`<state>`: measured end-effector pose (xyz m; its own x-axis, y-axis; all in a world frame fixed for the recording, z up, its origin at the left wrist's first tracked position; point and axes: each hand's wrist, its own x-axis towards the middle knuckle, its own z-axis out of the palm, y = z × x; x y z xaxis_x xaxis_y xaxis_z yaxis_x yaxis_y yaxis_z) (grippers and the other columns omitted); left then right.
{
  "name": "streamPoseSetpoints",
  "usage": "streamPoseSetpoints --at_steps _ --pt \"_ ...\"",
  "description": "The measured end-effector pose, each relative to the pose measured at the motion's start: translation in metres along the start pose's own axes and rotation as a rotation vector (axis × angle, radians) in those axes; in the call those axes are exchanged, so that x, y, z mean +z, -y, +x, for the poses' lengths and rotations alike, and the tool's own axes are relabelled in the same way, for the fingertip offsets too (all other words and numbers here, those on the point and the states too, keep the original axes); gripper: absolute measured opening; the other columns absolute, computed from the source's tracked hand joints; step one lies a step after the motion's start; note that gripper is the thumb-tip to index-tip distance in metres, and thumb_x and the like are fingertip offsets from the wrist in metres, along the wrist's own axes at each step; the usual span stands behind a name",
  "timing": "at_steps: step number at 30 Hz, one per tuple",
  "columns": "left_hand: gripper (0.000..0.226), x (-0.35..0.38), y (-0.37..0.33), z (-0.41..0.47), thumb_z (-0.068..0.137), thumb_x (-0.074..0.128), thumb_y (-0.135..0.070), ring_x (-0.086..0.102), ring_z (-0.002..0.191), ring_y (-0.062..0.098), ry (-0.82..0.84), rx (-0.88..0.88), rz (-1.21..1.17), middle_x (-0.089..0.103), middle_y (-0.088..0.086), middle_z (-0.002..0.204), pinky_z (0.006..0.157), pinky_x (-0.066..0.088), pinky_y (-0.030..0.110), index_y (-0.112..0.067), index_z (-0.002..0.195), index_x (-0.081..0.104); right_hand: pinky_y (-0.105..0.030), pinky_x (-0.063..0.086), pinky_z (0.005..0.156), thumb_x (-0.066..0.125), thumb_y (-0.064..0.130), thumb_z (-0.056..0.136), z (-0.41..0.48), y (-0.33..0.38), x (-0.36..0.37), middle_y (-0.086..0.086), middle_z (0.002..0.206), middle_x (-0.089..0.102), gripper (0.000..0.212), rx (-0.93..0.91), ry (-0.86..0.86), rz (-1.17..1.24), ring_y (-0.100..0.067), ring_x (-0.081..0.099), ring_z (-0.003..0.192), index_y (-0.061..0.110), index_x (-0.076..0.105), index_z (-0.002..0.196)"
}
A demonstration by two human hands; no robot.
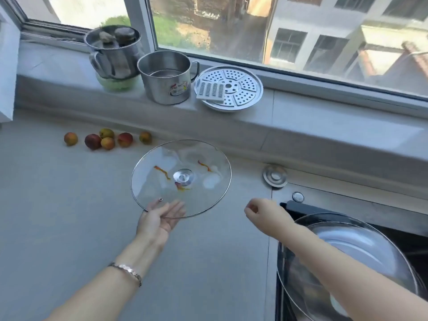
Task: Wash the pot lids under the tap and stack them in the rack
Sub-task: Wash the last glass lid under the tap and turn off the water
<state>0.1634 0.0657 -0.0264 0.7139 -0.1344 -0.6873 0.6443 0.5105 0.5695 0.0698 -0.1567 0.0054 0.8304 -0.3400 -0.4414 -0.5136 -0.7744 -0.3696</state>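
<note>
Glass lid (pixel 185 158), steel-rimmed, orange-red streaks round its centre knob, over the grey tabletop (pixel 69 205), left of the sink (pixel 298 208). My left hand (pixel 159 216) is palm up with the fingers straight, slipped under the lid's near rim and visible through the glass. Whether the far rim touches the tabletop, cannot tell. My right hand (pixel 261 212) is clear of the lid, just beside the sink corner, fingers curled in, nothing in them. Second glass lid (pixel 298 281) in the sink, under my right forearm. Peaches (pixel 92 141) by the wall; steel pot (pixel 165 82) and perforated steamer plate (pixel 243 93) on the sill (pixel 324 117)
</note>
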Motion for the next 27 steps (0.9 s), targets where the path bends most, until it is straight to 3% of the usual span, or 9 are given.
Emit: streamPoseSetpoints --at_steps 3,6,10,14,19,24,27 --pt "0.024 0.037 0.016 -0.041 0.093 0.035 0.010 0.072 0.067 0.030 0.151 -0.033 0.148 0.064 0.029 0.091 0.052 0.058 0.034 -0.012 0.095 0.045 -0.030 0.044 0.068 0.038 0.033 0.095 -0.020 -0.043 -0.024 -0.007 0.085 0.065 0.035 0.114 -0.100 0.428 -0.025 0.062 0.075 0.005 0.059 0.093" --pt "0.026 0.076 0.042 -0.083 0.092 0.035 0.010 0.072 0.073 0.034 0.290 -0.040 0.313 0.071 0.025 0.081 0.057 0.059 0.037 -0.011 0.098 0.048 -0.032 0.048 0.069 0.026 0.040 0.100 -0.046 -0.093 -0.056 -0.010 0.087 0.063 0.042 0.265 -0.186 0.987 -0.023 0.061 0.070 0.009 0.053 0.106" --pt "0.029 0.125 0.094 -0.141 0.089 0.038 0.009 0.071 0.071 0.034 0.445 -0.044 0.538 0.072 0.022 0.081 0.057 0.059 0.037 -0.011 0.101 0.055 -0.032 0.055 0.061 0.025 0.049 0.098 -0.094 -0.173 -0.093 -0.014 0.089 0.064 0.046 0.302 -0.260 1.323 -0.024 0.066 0.070 0.012 0.043 0.117" --pt "0.021 0.162 0.169 -0.188 0.093 0.039 0.003 0.071 0.073 0.035 0.486 -0.070 0.604 0.071 0.025 0.087 0.059 0.059 0.041 -0.011 0.099 0.054 -0.028 0.052 0.054 0.022 0.043 0.100 -0.146 -0.261 -0.102 -0.015 0.083 0.063 0.045 0.365 -0.283 1.298 -0.024 0.064 0.066 0.008 0.041 0.119" --pt "0.022 0.202 0.265 -0.227 0.101 0.032 -0.020 0.063 0.095 0.037 0.418 -0.157 0.399 0.061 0.026 0.110 0.064 0.054 0.054 -0.013 0.088 0.048 -0.030 0.048 0.063 0.025 0.044 0.099 -0.199 -0.360 -0.095 -0.013 0.079 0.067 0.043 0.423 -0.134 1.105 -0.024 0.064 0.069 0.008 0.046 0.110" --pt "0.025 0.221 0.324 -0.254 0.100 0.036 -0.032 0.071 0.069 0.029 0.295 -0.065 0.485 0.065 0.024 0.095 0.053 0.058 0.047 -0.011 0.091 0.047 -0.032 0.048 0.069 0.029 0.039 0.099 -0.211 -0.441 -0.094 -0.010 0.075 0.069 0.050 0.486 -0.119 0.918 -0.026 0.063 0.069 0.009 0.062 0.076" --pt "0.031 0.229 0.342 -0.266 0.100 0.034 -0.035 0.069 0.064 0.030 0.223 0.007 0.595 0.066 0.024 0.085 0.050 0.057 0.043 -0.007 0.092 0.048 -0.032 0.045 0.072 0.044 0.031 0.089 -0.203 -0.478 -0.091 -0.019 0.098 0.068 0.032 0.429 -0.221 0.600 -0.028 0.062 0.082 0.008 0.065 0.081"
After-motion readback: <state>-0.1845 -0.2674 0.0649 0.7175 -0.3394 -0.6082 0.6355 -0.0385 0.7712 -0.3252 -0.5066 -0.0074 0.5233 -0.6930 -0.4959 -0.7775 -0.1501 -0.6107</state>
